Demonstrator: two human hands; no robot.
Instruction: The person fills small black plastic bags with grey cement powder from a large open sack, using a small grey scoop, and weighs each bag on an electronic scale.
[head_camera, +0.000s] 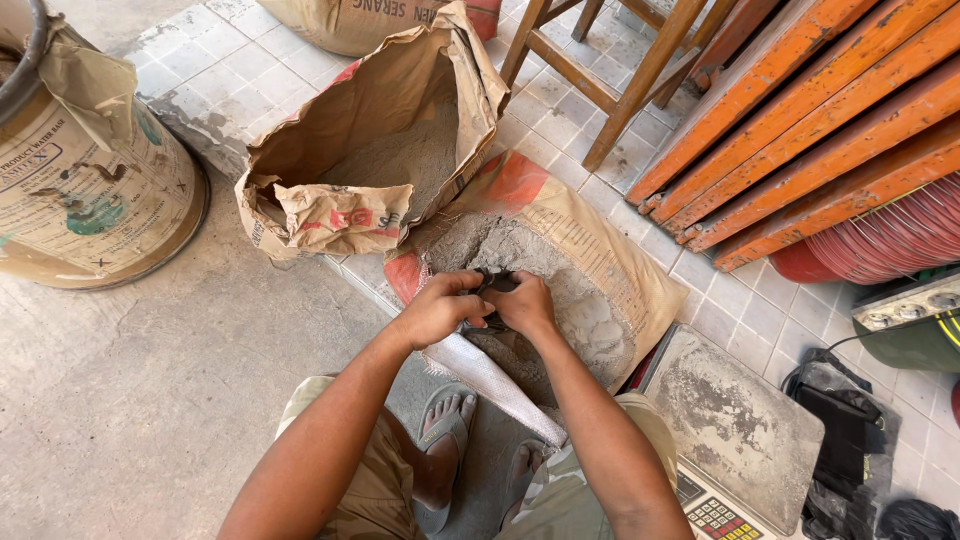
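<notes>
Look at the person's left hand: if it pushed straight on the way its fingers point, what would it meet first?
The left hand would meet the small dark object pinched between it and the right hand; exact depth is unclear.

Paint drum (95, 190), orange planks (820, 130), scale (735, 425), wooden stool legs (610, 75), poss. red hose (880, 240)
</notes>
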